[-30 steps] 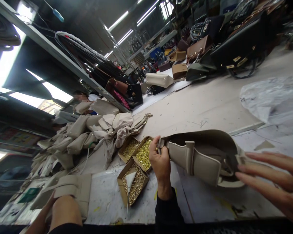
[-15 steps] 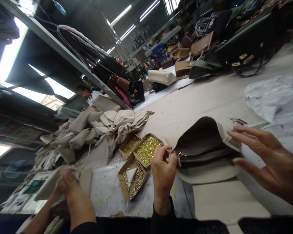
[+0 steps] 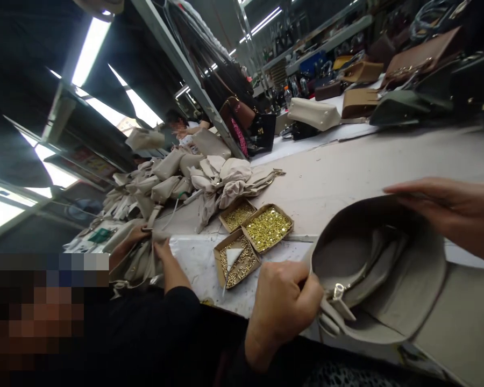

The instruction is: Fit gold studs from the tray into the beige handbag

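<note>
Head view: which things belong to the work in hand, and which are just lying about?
In hand:
beige bag
left hand, gripping its end
right hand, on its rim

Lying about:
boxes of brass fittings
pile of beige pieces
finished bags
co-worker's hands

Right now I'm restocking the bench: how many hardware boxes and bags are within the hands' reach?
Cardboard boxes of gold hardware: 3
Beige bag, gripped by left hand, right hand on its rim: 1
Total: 4
</note>
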Tool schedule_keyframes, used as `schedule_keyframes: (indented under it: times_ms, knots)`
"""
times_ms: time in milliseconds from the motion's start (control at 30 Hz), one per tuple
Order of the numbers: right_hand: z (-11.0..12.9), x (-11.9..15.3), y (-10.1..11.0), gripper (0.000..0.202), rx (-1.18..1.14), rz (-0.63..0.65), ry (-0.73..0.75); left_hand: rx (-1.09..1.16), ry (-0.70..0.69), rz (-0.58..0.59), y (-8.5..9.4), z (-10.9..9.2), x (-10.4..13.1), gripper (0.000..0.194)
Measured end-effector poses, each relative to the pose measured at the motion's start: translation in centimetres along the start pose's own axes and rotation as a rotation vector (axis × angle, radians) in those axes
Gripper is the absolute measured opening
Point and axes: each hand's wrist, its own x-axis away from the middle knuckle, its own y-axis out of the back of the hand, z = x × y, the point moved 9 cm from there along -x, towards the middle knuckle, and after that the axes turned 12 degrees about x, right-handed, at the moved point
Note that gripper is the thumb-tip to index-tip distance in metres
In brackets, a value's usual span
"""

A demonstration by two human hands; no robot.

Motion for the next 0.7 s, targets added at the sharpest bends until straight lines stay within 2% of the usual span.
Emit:
schedule_keyframes:
  times_ms: [67,133,233,333,433,500,600,700]
  knots:
    - [1.4,-3.6,-2.4,0.031,-0.168,0.069,-0.046,0.006,0.073,0.164,-0.6,0.4,1.7,0.045]
    - [4.0,-6.1,-6.1,0.030,-0.297,0.196,0.003,0.026,0.140,0.247,-0.7,1.2,3.3,0.043]
    - [8.1,-7.6,-11.0,0.030,-0.475,0.349,0.121,0.043,0.230,0.240,0.1,2.9,5.3,0.041]
    - [10.6,-6.8,-14.2,0.036,-0.605,0.497,0.192,0.049,0.297,0.199,1.3,4.6,6.8,0.039]
    - [11.8,-4.4,-15.0,0.052,-0.612,0.647,0.284,0.071,0.335,0.181,1.6,5.8,7.7,0.036]
    - [11.4,-3.0,-14.8,0.066,-0.591,0.682,0.300,0.115,0.353,0.175,1.5,6.4,8.1,0.034]
    - [9.2,-1.7,-14.6,0.065,-0.691,0.645,0.141,0.166,0.356,0.110,2.1,6.8,7.9,0.027]
    - [7.0,-0.8,-15.0,0.058,-0.888,0.548,-0.092,0.101,0.236,-0.005,4.3,5.2,6.4,0.009]
